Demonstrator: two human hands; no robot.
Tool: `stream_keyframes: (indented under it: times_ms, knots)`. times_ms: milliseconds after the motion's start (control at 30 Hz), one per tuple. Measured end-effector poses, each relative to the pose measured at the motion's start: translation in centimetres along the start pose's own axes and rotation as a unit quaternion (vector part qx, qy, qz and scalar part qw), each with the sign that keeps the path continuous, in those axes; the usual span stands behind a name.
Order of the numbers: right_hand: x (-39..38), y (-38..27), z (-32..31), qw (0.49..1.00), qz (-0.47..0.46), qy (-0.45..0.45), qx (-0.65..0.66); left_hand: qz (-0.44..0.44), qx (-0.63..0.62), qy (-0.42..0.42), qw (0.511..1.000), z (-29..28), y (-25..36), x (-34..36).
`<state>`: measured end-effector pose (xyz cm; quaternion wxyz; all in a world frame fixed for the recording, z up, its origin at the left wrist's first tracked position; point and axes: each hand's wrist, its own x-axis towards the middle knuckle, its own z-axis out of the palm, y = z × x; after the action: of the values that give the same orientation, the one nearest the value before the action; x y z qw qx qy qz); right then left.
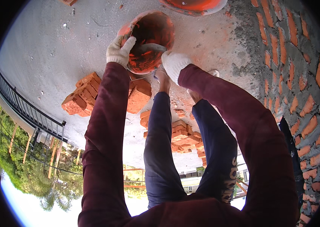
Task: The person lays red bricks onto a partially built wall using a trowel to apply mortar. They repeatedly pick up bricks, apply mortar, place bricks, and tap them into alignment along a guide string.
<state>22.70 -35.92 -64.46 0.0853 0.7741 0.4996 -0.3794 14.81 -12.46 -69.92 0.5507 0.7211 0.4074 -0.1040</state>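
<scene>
A round orange-red bucket, smeared inside with dark residue, sits low over the concrete floor in front of my feet. My left hand, in a white knit glove, grips the bucket's left rim. My right hand, also gloved, holds the rim at its lower right. A grey curved piece crosses the bucket's opening between my hands; I cannot tell what it is. My dark red sleeves and blue trouser legs fill the lower middle of the view.
Loose stacks of red bricks lie on the floor by my legs, with more behind them. A brick wall with grey mortar rises on the right. Another orange basin sits at the top edge. A black railing runs along the left.
</scene>
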Motion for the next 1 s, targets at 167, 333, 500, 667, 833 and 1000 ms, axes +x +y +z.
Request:
stream_keyframes:
  times_ms: [167, 333, 500, 667, 833, 1000]
  knots:
    - [0.7, 3.8, -3.8, 0.987, 0.058, 0.109, -0.102, -0.033, -0.078, -0.03, 0.996, -1.1, 1.9, 0.4]
    - [4.7, 0.8, 0.7, 0.997, -0.007, -0.02, -0.069, 0.012, -0.059, -0.029, 0.998, 1.1, 3.4, 0.5]
    - [-0.2, 0.9, -1.2, 0.998, -0.062, -0.021, -0.001, 0.009, -0.03, -0.021, 0.999, 0.1, 2.6, 0.9]
    - [1.7, 3.5, -2.9, 0.963, -0.055, -0.013, 0.263, -0.013, -0.005, -0.051, 0.999, -0.6, 2.9, 1.2]
    - [5.7, 4.6, -0.5, 0.996, -0.052, -0.026, 0.072, 0.008, 0.033, -0.068, 0.997, 0.2, 2.7, 0.8]
    - [3.6, 4.3, -4.4, 0.998, 0.029, 0.038, -0.044, -0.002, 0.031, -0.061, 0.998, -0.9, 3.3, 2.1]
